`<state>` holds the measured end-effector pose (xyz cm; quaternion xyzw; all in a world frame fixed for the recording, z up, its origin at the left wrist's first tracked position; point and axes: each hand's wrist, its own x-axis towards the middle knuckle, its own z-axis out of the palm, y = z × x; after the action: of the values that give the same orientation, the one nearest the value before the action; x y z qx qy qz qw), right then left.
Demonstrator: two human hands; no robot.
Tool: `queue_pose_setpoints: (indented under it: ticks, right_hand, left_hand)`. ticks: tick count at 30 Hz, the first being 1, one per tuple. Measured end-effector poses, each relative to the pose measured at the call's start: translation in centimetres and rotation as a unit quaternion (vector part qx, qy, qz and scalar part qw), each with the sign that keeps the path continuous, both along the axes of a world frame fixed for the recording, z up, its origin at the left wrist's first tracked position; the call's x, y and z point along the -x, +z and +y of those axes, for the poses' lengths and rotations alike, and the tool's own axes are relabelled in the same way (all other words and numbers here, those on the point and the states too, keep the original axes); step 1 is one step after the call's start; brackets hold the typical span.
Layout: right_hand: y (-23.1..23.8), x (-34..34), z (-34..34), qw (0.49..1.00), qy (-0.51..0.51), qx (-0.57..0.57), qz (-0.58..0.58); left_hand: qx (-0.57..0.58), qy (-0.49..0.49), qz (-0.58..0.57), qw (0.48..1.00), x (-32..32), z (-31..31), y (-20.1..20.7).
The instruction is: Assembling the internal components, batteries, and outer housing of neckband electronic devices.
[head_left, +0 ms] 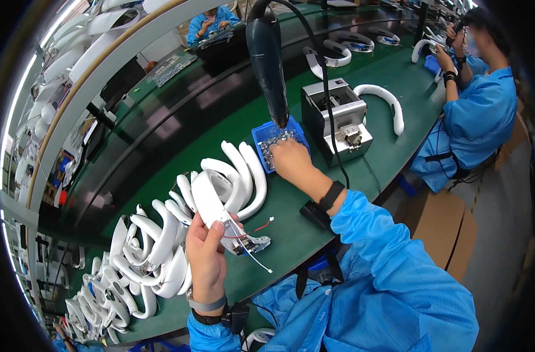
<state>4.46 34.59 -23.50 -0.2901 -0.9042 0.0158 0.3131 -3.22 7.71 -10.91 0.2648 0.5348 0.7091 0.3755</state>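
Observation:
My left hand (207, 258) is closed around a white curved plastic housing (207, 196). At its near end show a small circuit board (241, 243) and loose red and white wires with connectors. My right hand (292, 159) reaches into a blue bin (264, 136) of small metal pieces, probably screws. Its fingers are bent down among them, and what they pinch, if anything, is hidden. Directly above the bin hangs a dark electric screwdriver (267, 64), tip down, close to my right hand.
Many white curved housings (161, 234) are heaped along the green table (302, 226) at left. Right of the bin stands a metal box-shaped device (336, 120), a black cable (329, 100) crossing before it. Another white housing (390, 102) lies beyond. A co-worker in blue (478, 117) sits at far right.

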Motion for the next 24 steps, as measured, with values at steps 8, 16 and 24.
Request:
queue_pose_setpoints:
  ticks: [8,16,24]
  right_hand:
    - [5.1,-5.4,-5.7,0.979,0.111,0.104,0.134]
    - [3.3,-2.0,-0.5,0.993,0.089,0.071,-0.021]
    - [16.5,-11.6,-3.2,0.926,0.124,0.341,0.108]
  left_hand:
    - [-0.002,0.005,0.016,1.0,-0.4,0.5,-0.2]
    - [-0.035,-0.017,-0.005,0.999,0.1,0.7,-0.8]
    - [-0.015,-0.01,-0.024,1.0,0.5,-0.3,-0.5]
